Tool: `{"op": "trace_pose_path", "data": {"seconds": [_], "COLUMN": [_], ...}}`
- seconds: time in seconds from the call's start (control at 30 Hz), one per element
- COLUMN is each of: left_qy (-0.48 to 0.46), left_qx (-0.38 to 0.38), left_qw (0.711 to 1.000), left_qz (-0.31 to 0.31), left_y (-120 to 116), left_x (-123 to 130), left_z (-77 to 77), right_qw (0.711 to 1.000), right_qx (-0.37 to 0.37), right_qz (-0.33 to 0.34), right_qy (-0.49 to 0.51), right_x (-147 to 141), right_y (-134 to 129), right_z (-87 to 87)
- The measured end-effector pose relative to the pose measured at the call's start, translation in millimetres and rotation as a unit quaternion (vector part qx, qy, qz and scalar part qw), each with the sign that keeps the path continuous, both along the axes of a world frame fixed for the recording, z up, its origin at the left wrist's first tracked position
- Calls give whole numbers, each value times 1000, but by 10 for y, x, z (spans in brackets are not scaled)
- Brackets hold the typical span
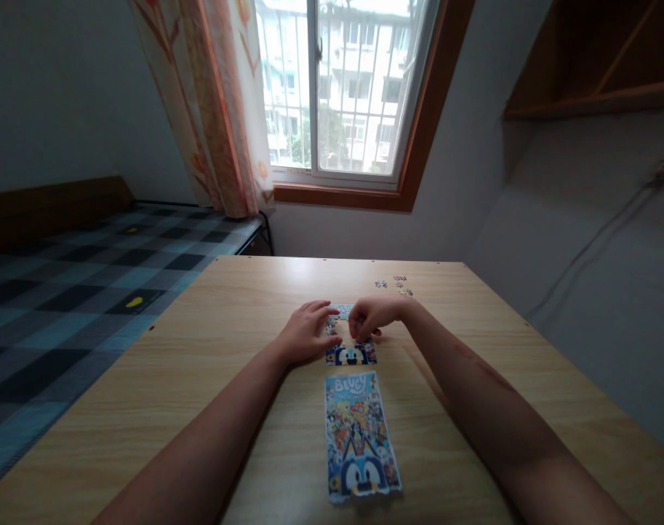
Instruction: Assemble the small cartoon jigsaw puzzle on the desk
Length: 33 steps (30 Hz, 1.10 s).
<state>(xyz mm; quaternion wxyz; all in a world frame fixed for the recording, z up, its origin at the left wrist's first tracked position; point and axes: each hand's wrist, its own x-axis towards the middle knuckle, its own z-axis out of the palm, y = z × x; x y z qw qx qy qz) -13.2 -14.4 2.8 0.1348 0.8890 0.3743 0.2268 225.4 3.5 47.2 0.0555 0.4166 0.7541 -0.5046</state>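
A partly assembled jigsaw puzzle (pixel 351 356) lies on the wooden table, with bare wood showing in its middle. My left hand (pixel 308 332) rests at the puzzle's left edge, fingers apart, holding nothing. Over the right side of the puzzle, my right hand (pixel 371 318) bends down with its fingers pressed together; whatever they hold, if anything, is hidden. Nearer to me lies a printed reference picture (pixel 358 437) showing a blue cartoon dog and many small figures.
Several loose puzzle pieces (pixel 400 278) lie toward the far right of the table (pixel 266 281). A bed (pixel 146 248) with a checked cover stands at the left. Beyond the table are a curtain (pixel 216 109) and a window. A wooden shelf (pixel 599 102) hangs at upper right.
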Motion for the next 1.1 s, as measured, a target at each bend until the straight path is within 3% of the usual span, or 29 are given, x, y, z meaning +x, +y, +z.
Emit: {"op": "trace_pose_path", "data": {"seconds": [0.33, 0.63, 1.1], "left_qy": [16, 50, 74], "left_qx": [5, 4, 4], "left_qw": [1000, 999, 997], "left_qz": [-5, -6, -3], "left_y": [-3, -39, -51], "left_x": [-8, 6, 13], "left_z": [-23, -3, 10], "right_qw": [994, 974, 970], "right_qx": [90, 150, 166], "right_qz": [39, 42, 47], "right_qy": [-55, -165, -173], "right_x": [-48, -173, -179], "right_y": [-10, -113, -133], "right_z": [26, 135, 152]}}
